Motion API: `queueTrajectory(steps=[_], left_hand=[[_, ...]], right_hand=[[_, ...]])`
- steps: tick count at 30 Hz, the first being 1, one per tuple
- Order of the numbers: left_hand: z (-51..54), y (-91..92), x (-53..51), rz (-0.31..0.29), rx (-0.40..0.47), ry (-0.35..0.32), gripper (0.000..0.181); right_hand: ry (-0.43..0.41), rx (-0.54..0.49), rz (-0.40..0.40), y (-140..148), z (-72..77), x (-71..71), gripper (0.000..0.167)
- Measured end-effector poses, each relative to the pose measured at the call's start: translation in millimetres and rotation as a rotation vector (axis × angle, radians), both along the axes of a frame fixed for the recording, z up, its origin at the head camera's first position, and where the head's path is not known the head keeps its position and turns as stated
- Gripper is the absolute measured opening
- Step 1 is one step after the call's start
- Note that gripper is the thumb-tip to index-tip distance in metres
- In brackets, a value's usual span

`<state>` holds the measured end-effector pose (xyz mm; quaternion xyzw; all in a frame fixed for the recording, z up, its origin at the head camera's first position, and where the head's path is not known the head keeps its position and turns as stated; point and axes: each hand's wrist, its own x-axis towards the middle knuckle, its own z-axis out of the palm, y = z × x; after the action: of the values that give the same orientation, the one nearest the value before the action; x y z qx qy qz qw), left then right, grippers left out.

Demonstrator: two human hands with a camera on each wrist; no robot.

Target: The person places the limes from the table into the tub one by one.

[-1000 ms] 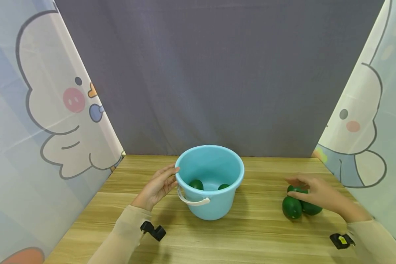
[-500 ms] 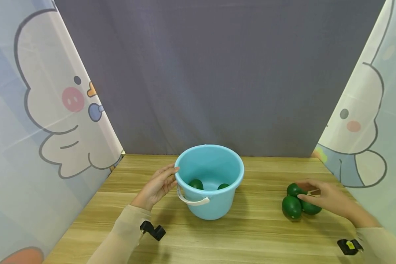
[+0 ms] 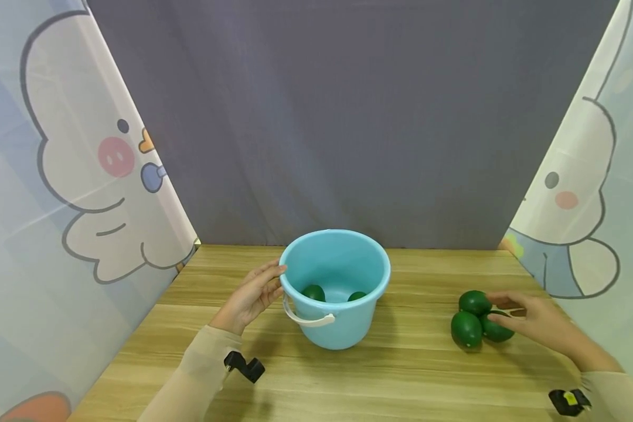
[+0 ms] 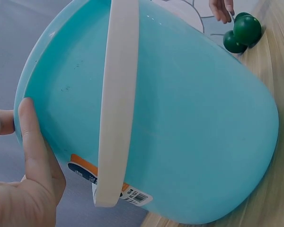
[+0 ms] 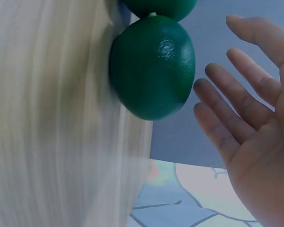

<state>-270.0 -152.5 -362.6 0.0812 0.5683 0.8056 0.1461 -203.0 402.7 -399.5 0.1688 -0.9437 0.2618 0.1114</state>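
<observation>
My left hand [image 3: 245, 302] touches the left rim of a light blue bucket [image 3: 343, 328] with fairly straight fingers. In the left wrist view, the fingers [image 4: 33, 137] lie against the rim and outer wall, beside the white handle [image 4: 118, 94]. Two green fruits show inside the bucket, a left fruit [image 3: 313, 293] and a partly hidden right fruit [image 3: 357, 296]. To the right, three glossy dark green oval fruits, like avocados, sit touching: a back one [image 3: 475, 302], a front one [image 3: 466, 330] and a right one [image 3: 497, 328]. Beside them my right hand [image 3: 543, 322] stands with fingers extended, holding nothing.
The bucket and fruits stand on a wood-grain table [image 3: 401, 381]. A grey cloth [image 3: 348, 117] hangs along the back edge. Cartoon-printed curtains, left [image 3: 84, 234] and right [image 3: 575, 264], close in the sides. Each sleeve carries a small black camera mount.
My right hand has drawn back to the right and toward me, uncovering the back fruit in the cluster. The left hand and bucket have stayed in place.
</observation>
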Motion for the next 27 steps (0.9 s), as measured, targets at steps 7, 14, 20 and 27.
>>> queueTrajectory(steps=[7, 14, 20, 27], left_hand=[[-2.0, 0.4, -0.3, -0.001, -0.006, -0.012, 0.053], [-1.4, 0.2, -2.0, -0.016, -0.009, -0.002, 0.052], [0.2, 0.0, -1.1, -0.013, -0.001, -0.010, 0.052], [2.1, 0.2, -1.0, -0.008, 0.000, -0.020, 0.052]], right_hand=[[-0.003, 0.020, -0.023, 6, -5.8, 3.7, 0.038], [-0.084, 0.014, -0.032, 8, -11.3, 5.6, 0.045], [-0.063, -0.003, -0.016, 10, -16.0, 4.0, 0.044], [-0.117, -0.035, -0.008, 10, -17.7, 3.1, 0.045]])
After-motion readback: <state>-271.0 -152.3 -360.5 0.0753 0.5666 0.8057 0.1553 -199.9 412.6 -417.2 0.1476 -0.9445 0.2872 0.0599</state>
